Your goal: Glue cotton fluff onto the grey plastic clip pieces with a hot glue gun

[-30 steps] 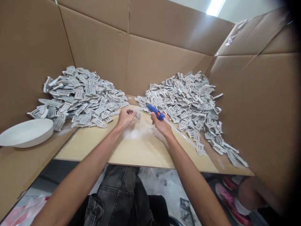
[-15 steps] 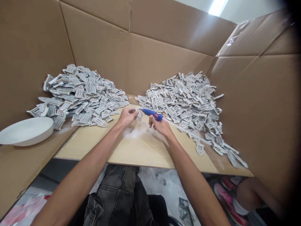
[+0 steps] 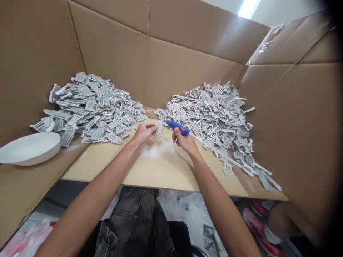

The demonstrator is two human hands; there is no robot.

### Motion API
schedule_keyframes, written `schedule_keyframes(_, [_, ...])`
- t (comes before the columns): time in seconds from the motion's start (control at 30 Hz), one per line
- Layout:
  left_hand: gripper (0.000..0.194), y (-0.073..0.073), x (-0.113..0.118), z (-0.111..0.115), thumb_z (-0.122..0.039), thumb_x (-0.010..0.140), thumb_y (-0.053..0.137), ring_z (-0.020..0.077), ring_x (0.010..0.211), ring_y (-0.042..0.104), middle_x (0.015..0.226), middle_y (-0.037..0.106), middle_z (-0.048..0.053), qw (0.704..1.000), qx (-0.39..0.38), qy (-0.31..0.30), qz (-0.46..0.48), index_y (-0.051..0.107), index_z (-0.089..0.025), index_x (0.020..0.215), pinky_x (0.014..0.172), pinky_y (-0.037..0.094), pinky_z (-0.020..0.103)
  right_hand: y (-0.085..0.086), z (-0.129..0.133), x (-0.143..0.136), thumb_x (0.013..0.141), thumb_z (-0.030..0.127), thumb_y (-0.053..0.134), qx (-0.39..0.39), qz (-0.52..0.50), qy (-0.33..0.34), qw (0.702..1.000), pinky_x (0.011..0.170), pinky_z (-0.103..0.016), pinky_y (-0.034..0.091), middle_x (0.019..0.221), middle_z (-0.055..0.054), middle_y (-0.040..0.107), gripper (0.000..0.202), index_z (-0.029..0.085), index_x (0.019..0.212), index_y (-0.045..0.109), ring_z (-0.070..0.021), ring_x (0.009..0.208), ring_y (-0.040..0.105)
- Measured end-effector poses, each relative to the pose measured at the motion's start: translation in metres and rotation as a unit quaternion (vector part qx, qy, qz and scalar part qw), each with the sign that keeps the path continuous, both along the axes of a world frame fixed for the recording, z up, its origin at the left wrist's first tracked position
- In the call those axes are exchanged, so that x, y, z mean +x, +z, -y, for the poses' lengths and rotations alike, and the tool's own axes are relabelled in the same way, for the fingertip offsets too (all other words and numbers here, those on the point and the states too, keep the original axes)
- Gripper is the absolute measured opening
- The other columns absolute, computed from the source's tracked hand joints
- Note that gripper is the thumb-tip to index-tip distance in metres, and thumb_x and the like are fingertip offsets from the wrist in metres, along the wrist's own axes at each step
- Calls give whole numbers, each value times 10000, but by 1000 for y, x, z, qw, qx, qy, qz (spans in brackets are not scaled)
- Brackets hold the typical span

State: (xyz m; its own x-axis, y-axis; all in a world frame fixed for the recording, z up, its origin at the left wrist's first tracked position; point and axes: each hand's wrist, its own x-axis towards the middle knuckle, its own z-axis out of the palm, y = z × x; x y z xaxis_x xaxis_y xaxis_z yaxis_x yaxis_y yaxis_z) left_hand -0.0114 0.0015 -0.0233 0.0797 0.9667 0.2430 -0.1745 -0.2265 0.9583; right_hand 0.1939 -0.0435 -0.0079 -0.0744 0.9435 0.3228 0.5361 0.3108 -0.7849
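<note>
My left hand (image 3: 145, 132) pinches a small slotted grey-white piece (image 3: 159, 128) by its left side, above the board. In my right hand (image 3: 184, 140) is a blue glue gun (image 3: 175, 125), gripped by its handle, with a long translucent glue stick (image 3: 199, 138) sticking out of its back. The nozzle points left and stands a little to the right of the piece, apart from it. A whitish fluffy clump (image 3: 153, 150) lies on the board below my hands.
Slotted pieces are heaped in a left pile (image 3: 99, 103) and a right pile (image 3: 209, 110). A white bowl (image 3: 30, 148) stands at the left. Cardboard walls (image 3: 187, 67) surround the yellowish board (image 3: 160, 175). Another person's leg and pink shoe (image 3: 258, 228) show at lower right.
The glue gun has moved to the right, away from the piece. The piece is now turned more upright and facing me in my left hand.
</note>
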Motion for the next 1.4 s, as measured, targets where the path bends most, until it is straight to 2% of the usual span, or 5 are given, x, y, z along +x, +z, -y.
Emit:
schedule_keyframes(0.4, [130, 13, -2, 12, -182, 710, 716, 128, 541, 515, 563, 606, 13, 998, 8, 27, -53, 688, -162, 584, 549, 388, 263, 0, 3, -2, 919, 854, 431, -8, 54, 35, 998, 610, -257, 454, 590, -25, 651, 732, 218, 624, 640, -147, 572, 602])
schedule_keyframes(0.63, [129, 12, -1, 12, -196, 712, 716, 132, 535, 521, 559, 608, 13, 997, 20, 31, -63, 694, -167, 589, 538, 384, 262, 3, 4, -4, 923, 782, 489, -5, 56, 17, 998, 647, -271, 475, 589, -20, 657, 649, 228, 612, 622, -158, 589, 618])
schedule_keyframes(0.97, [106, 4, 1, 7, -216, 696, 729, 132, 506, 551, 577, 657, 26, 995, 44, 59, -69, 693, -165, 609, 504, 405, 247, 5, 7, -9, 913, 740, 540, -10, 73, -18, 997, 629, -286, 467, 468, 10, 559, 616, 248, 543, 536, -160, 524, 576])
schedule_keyframes(1.27, [52, 2, 1, 8, -204, 676, 720, 133, 534, 570, 621, 688, 31, 993, 64, 68, -73, 717, -155, 658, 511, 422, 239, 0, 5, -8, 902, 789, 566, 16, 72, -23, 997, 574, -305, 444, 477, 15, 511, 635, 255, 564, 509, -178, 541, 550])
schedule_keyframes(1.4, [42, -2, 1, 5, -180, 682, 696, 131, 542, 573, 609, 684, 29, 991, 75, 77, -82, 710, -155, 651, 536, 428, 235, -5, 3, -10, 943, 727, 563, 46, 103, 16, 994, 628, -302, 449, 587, 3, 576, 570, 237, 653, 580, -187, 610, 570])
